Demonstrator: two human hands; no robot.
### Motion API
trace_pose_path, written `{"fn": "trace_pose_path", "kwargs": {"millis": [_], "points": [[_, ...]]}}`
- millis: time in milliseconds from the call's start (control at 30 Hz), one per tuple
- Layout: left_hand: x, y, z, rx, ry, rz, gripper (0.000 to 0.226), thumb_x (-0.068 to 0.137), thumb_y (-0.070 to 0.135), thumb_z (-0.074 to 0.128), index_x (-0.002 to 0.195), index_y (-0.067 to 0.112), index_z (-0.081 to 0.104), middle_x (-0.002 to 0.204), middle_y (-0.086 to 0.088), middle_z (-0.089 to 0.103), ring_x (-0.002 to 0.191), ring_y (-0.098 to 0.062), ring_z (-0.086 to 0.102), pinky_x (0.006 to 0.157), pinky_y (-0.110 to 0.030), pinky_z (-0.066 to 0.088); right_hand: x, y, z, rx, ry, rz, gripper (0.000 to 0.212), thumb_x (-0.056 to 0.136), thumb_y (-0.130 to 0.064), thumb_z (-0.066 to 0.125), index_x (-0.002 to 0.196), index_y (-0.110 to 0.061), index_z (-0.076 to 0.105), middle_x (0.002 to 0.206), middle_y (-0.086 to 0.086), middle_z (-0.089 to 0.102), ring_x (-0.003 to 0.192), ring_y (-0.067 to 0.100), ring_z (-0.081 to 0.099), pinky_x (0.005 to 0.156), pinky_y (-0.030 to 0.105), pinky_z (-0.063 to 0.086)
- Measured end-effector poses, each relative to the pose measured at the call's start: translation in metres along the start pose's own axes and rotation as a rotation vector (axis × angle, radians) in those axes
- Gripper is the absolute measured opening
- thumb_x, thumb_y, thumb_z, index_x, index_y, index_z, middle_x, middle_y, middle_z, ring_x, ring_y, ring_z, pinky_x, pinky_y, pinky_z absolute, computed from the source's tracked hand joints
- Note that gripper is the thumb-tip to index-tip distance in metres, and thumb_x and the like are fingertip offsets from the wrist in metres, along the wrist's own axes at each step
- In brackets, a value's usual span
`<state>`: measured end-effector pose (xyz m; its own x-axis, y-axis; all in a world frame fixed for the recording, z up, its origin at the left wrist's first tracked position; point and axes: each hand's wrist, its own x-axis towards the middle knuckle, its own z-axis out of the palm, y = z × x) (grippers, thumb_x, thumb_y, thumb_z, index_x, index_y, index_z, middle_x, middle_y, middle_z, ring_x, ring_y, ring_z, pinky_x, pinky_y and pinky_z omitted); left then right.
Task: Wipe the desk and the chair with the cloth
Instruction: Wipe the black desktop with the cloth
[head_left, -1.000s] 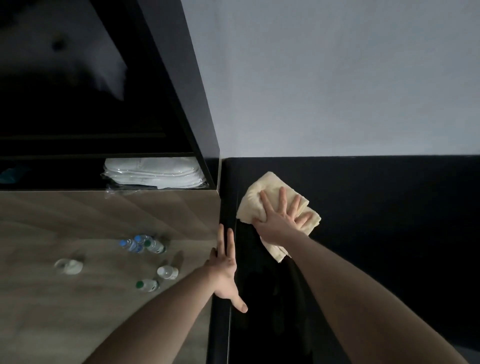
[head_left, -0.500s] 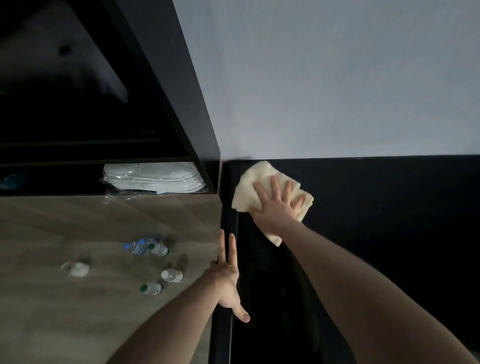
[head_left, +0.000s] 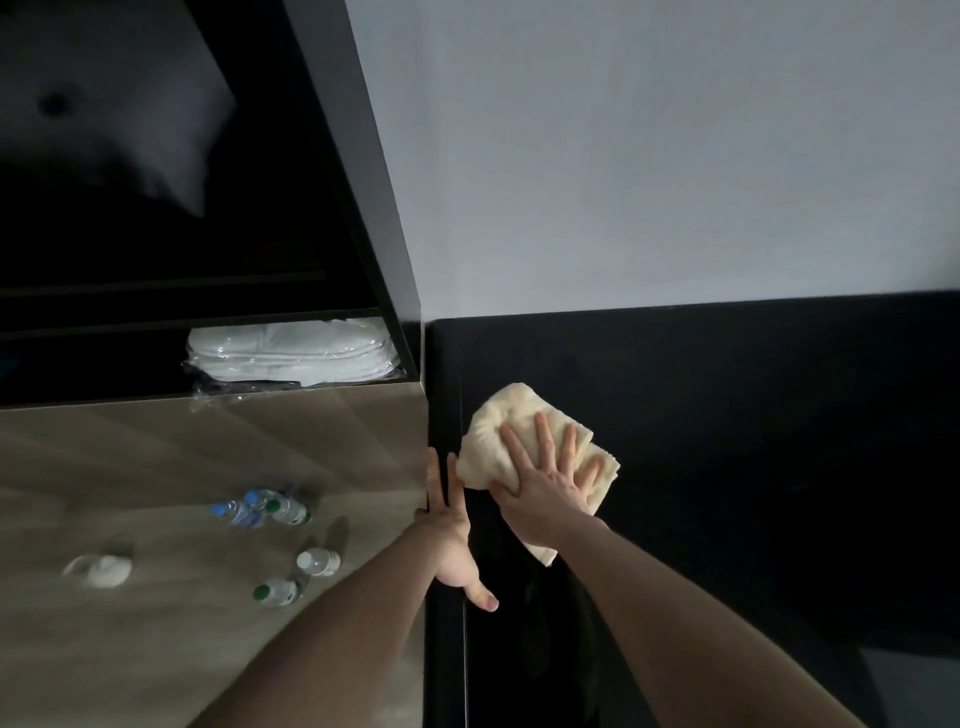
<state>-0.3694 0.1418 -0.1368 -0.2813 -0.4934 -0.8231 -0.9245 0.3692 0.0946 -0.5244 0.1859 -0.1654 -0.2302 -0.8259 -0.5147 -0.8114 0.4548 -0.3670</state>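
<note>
A cream cloth (head_left: 501, 431) lies folded on the glossy black desk (head_left: 727, 467), near its left edge. My right hand (head_left: 545, 488) presses flat on the cloth with the fingers spread and straight. My left hand (head_left: 449, 535) rests on the desk's left edge, fingers straight and pointing away from me, thumb on the black top. No chair is in view.
Left of the desk a wooden floor (head_left: 156, 623) holds several small water bottles (head_left: 270, 512) and a white object (head_left: 101, 571). A dark open cabinet (head_left: 337, 156) stands at the back left with a stack of wrapped white slippers (head_left: 291, 353). A pale wall (head_left: 675, 156) rises behind the desk.
My right hand slid the cloth away to the desk's back corner, then pulled it back toward me. My left hand stayed on the desk edge.
</note>
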Motion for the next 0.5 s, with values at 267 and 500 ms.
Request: {"fn": "trace_pose_path", "kwargs": {"millis": [267, 500], "points": [[-0.003, 0.001, 0.009, -0.156, 0.015, 0.006, 0.178, 0.060, 0.051, 0.101, 0.137, 0.025, -0.058, 0.130, -0.003, -0.075, 0.161, -0.042, 0.010, 0.122, -0.049, 0.039, 0.003, 0.019, -0.022, -0.001, -0.009, 0.017, 0.079, 0.100, -0.068, 0.041, 0.160, -0.062, -0.010, 0.169, -0.012, -0.038, 0.150, 0.032, -0.046, 0.119, 0.073, -0.019], [-0.009, 0.031, 0.033, -0.333, 0.211, -0.068, 0.151, 0.079, 0.058, 0.084, 0.156, 0.017, -0.039, 0.158, -0.013, -0.052, 0.155, -0.045, -0.028, 0.130, -0.059, -0.001, -0.016, 0.070, -0.033, 0.023, 0.033, 0.046, 0.078, 0.099, -0.073, 0.039, 0.161, -0.061, -0.008, 0.172, -0.013, -0.031, 0.154, 0.031, -0.040, 0.121, 0.071, -0.019]]}}
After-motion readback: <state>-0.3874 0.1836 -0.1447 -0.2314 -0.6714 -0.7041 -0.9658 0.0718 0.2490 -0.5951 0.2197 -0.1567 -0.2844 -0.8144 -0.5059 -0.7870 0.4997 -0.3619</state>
